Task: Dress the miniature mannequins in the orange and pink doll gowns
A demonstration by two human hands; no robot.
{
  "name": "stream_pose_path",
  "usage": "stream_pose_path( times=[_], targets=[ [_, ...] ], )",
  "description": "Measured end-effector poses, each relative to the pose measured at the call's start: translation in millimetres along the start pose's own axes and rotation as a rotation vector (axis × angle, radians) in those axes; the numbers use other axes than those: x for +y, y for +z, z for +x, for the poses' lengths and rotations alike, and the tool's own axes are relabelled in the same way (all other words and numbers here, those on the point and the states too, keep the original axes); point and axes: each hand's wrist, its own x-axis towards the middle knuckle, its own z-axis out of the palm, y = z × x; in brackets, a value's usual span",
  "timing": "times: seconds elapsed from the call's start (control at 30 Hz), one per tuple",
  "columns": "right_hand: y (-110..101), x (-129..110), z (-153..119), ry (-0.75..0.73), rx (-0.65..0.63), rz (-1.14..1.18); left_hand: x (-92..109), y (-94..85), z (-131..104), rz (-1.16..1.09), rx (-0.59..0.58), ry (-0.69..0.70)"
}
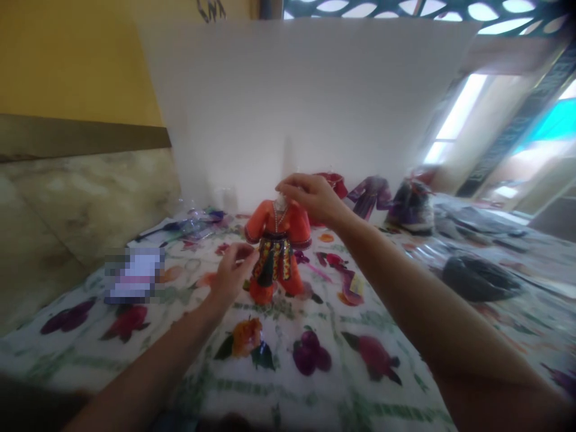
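A small orange doll outfit (274, 219) stands upright on the table, with a beaded neckline, wide sleeves, a dark patterned skirt panel and orange trouser legs. Something clear shows at its neck. My right hand (310, 195) reaches over from the right, its fingers closed on the neck top and partly covering one shoulder. At the outfit's left side, my left hand (234, 267) has its thumb and fingers curled at the edge of the patterned skirt panel.
Behind stand a red outfit (332, 182), a purple outfit (369, 195) and a dark one (410, 204) before a white board (292, 90). A blurred-out phone-like object (135, 273) lies left on the floral tablecloth (279, 384). Plastic packets (198, 222) and a black bundle (479, 277) lie about.
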Motion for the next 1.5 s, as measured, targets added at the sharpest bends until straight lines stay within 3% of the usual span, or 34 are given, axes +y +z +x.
stream_pose_path(
  times=[0.43, 0.67, 1.03, 1.27, 1.5],
  targets=[
    [0.8, -4.1, -0.9, 0.017, -0.002, -0.019, 20.9, -7.2, -4.9, -0.113, -0.096, -0.14],
    [0.2, -4.2, -1.2, -0.008, -0.006, -0.008, 8.6, -13.6, -0.2, 0.077, -0.039, 0.058],
    [-2.3, 1.7, 0.8, -0.055, -0.017, 0.001, 4.1, -14.8, 0.2, 0.433, -0.15, 0.194],
    [-3.2, 4.2, 1.1, -0.075, -0.022, -0.005, 12.1, -21.4, -0.6, 0.775, -0.073, 0.459],
    [-5.8, 3.7, -0.1, -0.05, -0.019, -0.027, 10.1, -25.3, -18.8, 1.14, -0.235, 0.586]
  ],
)
